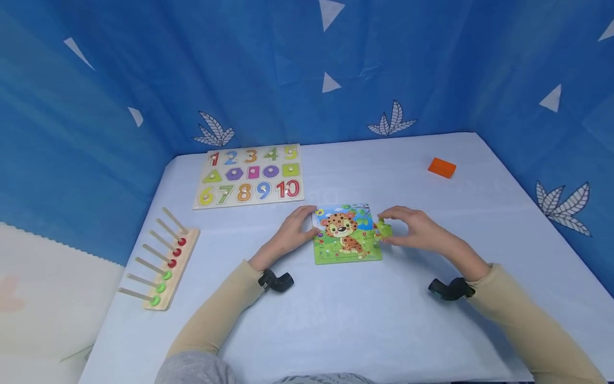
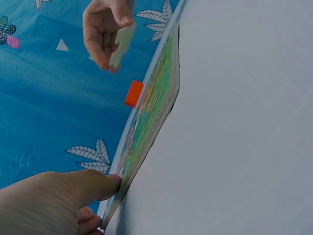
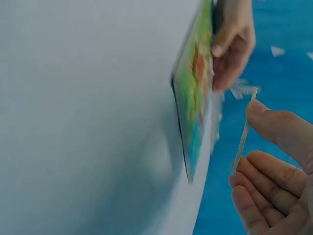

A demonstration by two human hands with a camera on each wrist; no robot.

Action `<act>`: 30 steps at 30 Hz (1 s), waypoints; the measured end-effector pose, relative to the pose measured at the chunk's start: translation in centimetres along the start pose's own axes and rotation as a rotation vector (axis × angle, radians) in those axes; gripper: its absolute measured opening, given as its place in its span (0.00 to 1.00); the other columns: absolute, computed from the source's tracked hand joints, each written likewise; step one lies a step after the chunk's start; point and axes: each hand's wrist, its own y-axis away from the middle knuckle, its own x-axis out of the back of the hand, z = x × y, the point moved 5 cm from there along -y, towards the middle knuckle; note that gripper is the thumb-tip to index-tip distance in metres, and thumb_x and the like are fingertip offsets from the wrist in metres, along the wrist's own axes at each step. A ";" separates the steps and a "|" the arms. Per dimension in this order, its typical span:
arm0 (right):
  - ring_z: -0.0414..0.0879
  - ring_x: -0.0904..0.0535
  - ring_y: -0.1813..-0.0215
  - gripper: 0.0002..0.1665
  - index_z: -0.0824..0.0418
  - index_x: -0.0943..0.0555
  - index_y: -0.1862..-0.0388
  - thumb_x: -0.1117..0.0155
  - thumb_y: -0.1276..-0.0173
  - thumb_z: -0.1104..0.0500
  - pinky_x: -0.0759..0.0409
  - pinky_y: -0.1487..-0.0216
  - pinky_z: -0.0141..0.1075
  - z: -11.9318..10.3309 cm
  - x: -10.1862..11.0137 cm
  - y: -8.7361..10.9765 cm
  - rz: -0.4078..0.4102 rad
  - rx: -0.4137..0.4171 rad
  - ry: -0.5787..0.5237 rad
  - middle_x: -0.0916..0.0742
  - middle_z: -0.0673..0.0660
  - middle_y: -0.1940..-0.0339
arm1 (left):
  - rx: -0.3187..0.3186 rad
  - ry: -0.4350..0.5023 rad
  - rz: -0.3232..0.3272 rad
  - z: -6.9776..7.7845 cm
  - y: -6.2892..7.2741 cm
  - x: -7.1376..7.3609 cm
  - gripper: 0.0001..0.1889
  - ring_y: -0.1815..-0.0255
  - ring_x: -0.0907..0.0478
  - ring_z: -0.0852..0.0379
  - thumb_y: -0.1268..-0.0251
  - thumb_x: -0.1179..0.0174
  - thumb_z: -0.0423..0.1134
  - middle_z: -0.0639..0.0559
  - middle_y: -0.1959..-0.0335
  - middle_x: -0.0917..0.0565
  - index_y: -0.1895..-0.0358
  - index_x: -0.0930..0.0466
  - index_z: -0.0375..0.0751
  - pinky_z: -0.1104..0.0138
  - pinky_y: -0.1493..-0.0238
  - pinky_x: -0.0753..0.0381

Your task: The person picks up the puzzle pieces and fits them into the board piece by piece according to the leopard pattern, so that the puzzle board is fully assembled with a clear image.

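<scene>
A leopard jigsaw puzzle (image 1: 341,242) lies flat on the table in front of the person. At its left edge, the left hand (image 1: 290,232) holds the board, with thumb and fingers spread along the side. That thumb (image 2: 100,186) shows against the board's edge in the left wrist view. The right hand (image 1: 416,229) pinches a green puzzle piece (image 1: 385,229) between thumb and fingers, just off the puzzle's right side. Seen from the right wrist, the piece (image 3: 242,139) is thin and edge-on, raised above the table.
A wooden number board (image 1: 223,176) with knobbed digits and shapes lies at the back left. Nearer on the left stands a peg rack (image 1: 187,250) with red and green rings. An orange block (image 1: 442,167) rests at the back right. Blue curtain (image 1: 278,69) borders the table (image 1: 345,320).
</scene>
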 end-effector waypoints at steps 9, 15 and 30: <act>0.55 0.26 0.43 0.31 0.64 0.22 0.46 0.24 0.48 0.56 0.25 0.44 0.51 -1.9 -3.9 -1.6 -0.117 0.106 0.024 0.19 0.59 0.47 | 0.001 -0.005 0.009 0.0 0.0 0.0 0.34 0.32 0.39 0.47 0.40 0.36 0.42 0.41 0.34 0.34 0.33 0.37 0.33 0.60 0.30 0.43; 0.55 0.26 0.43 0.32 0.64 0.22 0.45 0.24 0.48 0.54 0.24 0.44 0.50 -1.9 -4.4 -1.8 -0.138 0.116 0.060 0.19 0.59 0.47 | -0.001 -0.006 0.011 -0.1 0.0 -0.2 0.34 0.32 0.39 0.47 0.40 0.35 0.42 0.41 0.34 0.33 0.33 0.37 0.33 0.60 0.30 0.43; 0.54 0.24 0.46 0.26 0.65 0.19 0.51 0.24 0.48 0.56 0.23 0.45 0.48 -2.7 -4.7 -1.7 -0.111 0.103 0.110 0.17 0.58 0.52 | -0.003 -0.007 0.009 -0.1 -0.1 -0.1 0.34 0.32 0.39 0.47 0.40 0.36 0.42 0.41 0.34 0.34 0.33 0.37 0.33 0.60 0.30 0.43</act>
